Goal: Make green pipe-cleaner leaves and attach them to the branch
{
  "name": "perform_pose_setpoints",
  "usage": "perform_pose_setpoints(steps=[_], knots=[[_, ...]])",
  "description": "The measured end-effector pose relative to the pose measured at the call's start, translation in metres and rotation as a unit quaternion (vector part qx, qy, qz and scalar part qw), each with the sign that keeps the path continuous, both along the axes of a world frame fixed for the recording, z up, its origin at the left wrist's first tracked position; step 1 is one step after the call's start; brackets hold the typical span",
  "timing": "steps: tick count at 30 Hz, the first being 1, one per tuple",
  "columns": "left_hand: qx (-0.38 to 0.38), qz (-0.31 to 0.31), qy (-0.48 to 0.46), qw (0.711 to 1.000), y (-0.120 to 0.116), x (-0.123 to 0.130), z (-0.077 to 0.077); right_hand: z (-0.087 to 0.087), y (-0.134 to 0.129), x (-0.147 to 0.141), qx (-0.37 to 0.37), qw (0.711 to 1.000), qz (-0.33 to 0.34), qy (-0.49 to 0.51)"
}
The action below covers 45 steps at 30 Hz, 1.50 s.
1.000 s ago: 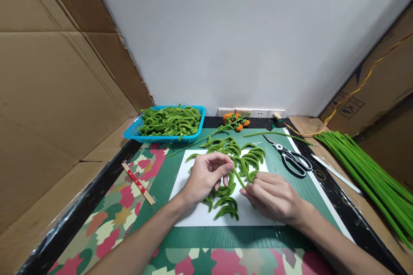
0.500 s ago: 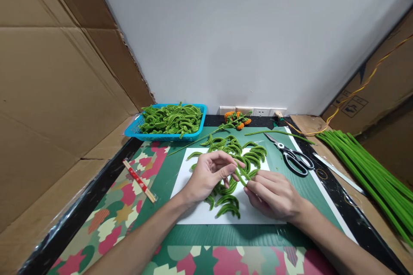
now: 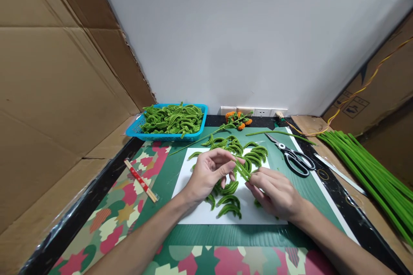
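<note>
Between my two hands is a green pipe cleaner (image 3: 242,171), bent so that two strands run side by side. My left hand (image 3: 211,172) pinches its upper left end between thumb and fingers. The lower right end is closed in the fingers of my right hand (image 3: 275,191). Under and around both hands, several curved green pipe-cleaner leaves (image 3: 229,206) lie on a white sheet of paper (image 3: 185,189); some are hidden by the hands.
A blue basket (image 3: 205,122) heaped with green leaves stands at the back left. Orange flowers (image 3: 238,119) lie behind the paper. Scissors (image 3: 295,159) and a bundle of green pipe cleaners (image 3: 371,176) are on the right, wrapped chopsticks (image 3: 141,181) on the left.
The held pipe cleaner's two strands now lie closer together, nearly parallel. My right hand has turned slightly, uncovering a leaf below it. My left hand stays almost where it was.
</note>
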State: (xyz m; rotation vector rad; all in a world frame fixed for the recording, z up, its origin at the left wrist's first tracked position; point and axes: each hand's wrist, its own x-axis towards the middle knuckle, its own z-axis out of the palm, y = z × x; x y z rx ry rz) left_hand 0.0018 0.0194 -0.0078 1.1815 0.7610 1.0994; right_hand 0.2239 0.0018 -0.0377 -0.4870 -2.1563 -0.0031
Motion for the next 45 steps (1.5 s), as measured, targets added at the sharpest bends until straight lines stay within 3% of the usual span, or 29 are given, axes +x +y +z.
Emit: perform_pose_setpoints(steps=[17,29,38,45], knots=[[-0.013,0.012,0.066,0.998,-0.005,0.002,0.005,0.003,0.003,0.002,-0.005,0.999,-0.013,-0.038],[0.020,0.028,0.107,0.994,-0.003,0.000,0.005,0.008,0.009,0.010,0.024,0.996,-0.035,-0.074],[-0.021,-0.084,0.118,0.989,-0.005,-0.003,0.006,0.002,0.007,0.010,-0.050,0.998,-0.020,0.042],[-0.021,-0.148,0.134,0.980,-0.007,-0.004,0.005,0.007,0.010,0.009,-0.044,0.999,-0.010,-0.008]])
